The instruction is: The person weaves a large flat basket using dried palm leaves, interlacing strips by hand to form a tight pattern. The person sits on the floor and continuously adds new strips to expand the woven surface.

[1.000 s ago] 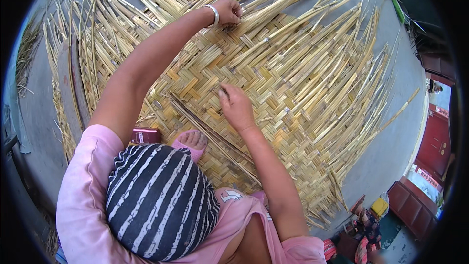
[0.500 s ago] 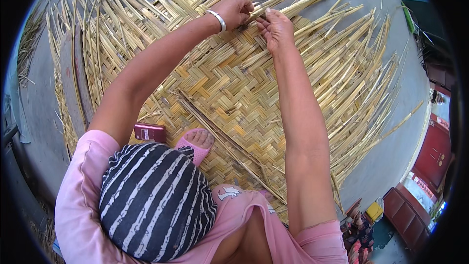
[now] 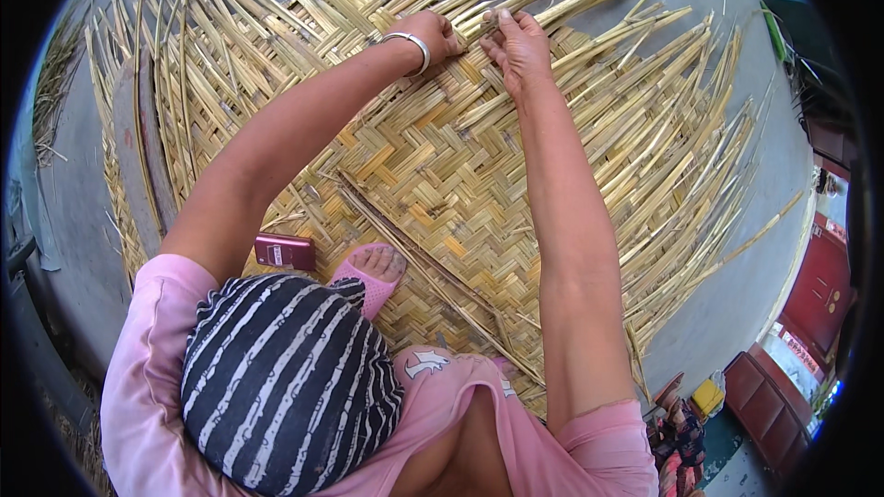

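Observation:
A large woven mat of flat yellow reed strips lies under my arms, its loose strip ends fanning outward. At the mat's far part, my left hand, with a silver bangle on its wrist, has its fingers closed low against the weave on a reed strip. Just to its right my right hand is raised slightly, thumb and fingers pinched on a reed strip. The strip between the hands is thin and partly covered by my fingers.
My foot in a pink slipper rests on the mat, beside a dark red phone-like box. My striped knee fills the lower left. A long grey-brown wooden piece lies at the left. Red furniture stands far right.
My left hand has shifted down and slightly left, closer to the weave. My right hand stays nearly in place, its fingertips moving slightly left and up.

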### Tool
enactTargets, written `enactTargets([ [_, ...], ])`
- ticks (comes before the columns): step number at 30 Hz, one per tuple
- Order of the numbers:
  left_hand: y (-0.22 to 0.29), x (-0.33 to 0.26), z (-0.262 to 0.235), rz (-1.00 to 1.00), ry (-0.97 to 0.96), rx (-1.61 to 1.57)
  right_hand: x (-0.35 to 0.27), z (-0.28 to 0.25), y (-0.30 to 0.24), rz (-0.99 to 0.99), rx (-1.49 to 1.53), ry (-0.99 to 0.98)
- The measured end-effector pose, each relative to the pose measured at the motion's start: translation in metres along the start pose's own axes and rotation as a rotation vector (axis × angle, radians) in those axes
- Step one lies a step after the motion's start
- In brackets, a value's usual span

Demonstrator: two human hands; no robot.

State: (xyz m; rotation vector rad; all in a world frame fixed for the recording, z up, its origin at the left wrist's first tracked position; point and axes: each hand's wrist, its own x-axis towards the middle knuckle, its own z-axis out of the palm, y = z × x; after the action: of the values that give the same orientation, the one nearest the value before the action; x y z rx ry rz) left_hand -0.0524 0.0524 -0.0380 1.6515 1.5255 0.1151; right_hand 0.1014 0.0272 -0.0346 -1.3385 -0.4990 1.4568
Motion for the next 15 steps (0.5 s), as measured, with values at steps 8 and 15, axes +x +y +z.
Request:
enactTargets([
  [8, 0.003, 0.001, 0.011, -0.018, 0.124, 0.175, -0.008, -0.004, 0.014, -0.003, 0.109, 0.015],
  [15, 0.019, -0.010, 0.008, -0.090, 0.111, 0.219, -0.041, 0.005, 0.037, -0.010, 0.175, 0.060],
])
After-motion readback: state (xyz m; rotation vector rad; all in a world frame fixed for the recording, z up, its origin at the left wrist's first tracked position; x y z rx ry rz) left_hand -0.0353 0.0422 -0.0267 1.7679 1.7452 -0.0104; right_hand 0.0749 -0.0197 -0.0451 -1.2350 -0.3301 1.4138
